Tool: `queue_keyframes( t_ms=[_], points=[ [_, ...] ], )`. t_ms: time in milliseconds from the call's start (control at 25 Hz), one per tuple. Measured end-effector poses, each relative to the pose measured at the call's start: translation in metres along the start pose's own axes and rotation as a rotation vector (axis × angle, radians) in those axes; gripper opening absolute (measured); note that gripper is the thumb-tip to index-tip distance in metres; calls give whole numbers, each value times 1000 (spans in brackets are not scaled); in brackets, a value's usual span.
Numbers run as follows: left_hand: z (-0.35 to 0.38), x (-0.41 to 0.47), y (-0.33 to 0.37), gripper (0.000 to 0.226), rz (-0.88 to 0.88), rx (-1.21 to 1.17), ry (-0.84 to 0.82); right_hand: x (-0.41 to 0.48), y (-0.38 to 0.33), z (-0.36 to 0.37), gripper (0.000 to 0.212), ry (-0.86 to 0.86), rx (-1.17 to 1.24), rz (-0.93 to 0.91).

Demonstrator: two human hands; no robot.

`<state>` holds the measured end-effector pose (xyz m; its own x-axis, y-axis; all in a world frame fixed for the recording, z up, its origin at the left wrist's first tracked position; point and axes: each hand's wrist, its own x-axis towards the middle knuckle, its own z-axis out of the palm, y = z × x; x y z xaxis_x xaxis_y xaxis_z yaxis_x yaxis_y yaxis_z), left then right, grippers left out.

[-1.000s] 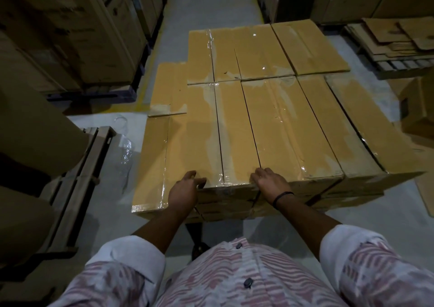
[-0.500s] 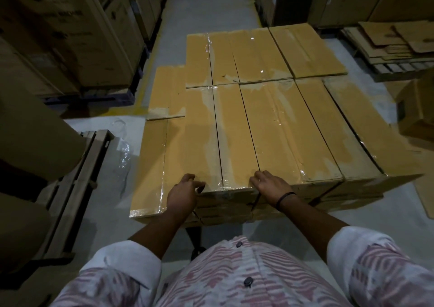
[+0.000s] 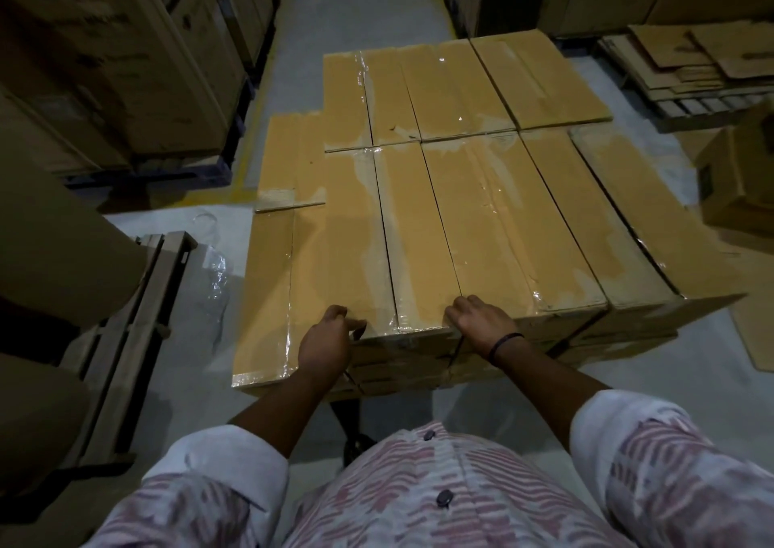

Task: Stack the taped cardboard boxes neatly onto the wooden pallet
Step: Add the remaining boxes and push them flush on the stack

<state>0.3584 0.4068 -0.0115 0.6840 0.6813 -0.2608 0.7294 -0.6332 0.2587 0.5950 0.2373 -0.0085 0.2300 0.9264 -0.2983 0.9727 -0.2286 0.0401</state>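
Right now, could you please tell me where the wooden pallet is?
In the head view, the wooden pallet lies on the floor to the person's left, beside the taped boxes, with crumpled clear plastic between them.

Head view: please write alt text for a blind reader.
The left hand and right hand grip the near edge of a stack of taped brown cardboard boxes. A slatted wooden pallet lies to its left.

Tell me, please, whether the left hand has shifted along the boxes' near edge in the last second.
No. The left hand stays at the near left corner of the narrow box, beside the same taped seam.
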Motion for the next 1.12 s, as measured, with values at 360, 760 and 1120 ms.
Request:
queue_keyframes(
  t_ms=[360,760,1120],
  points=[
    [-3,18,21,32,79,120,60,5,-7,5,39,57,251,189],
    [17,47,64,33,367,-75,39,-38,-7,30,49,308,441,540],
    [34,53,138,29,652,-113,-4,-105,24,62,56,369,510,899]
  ],
)
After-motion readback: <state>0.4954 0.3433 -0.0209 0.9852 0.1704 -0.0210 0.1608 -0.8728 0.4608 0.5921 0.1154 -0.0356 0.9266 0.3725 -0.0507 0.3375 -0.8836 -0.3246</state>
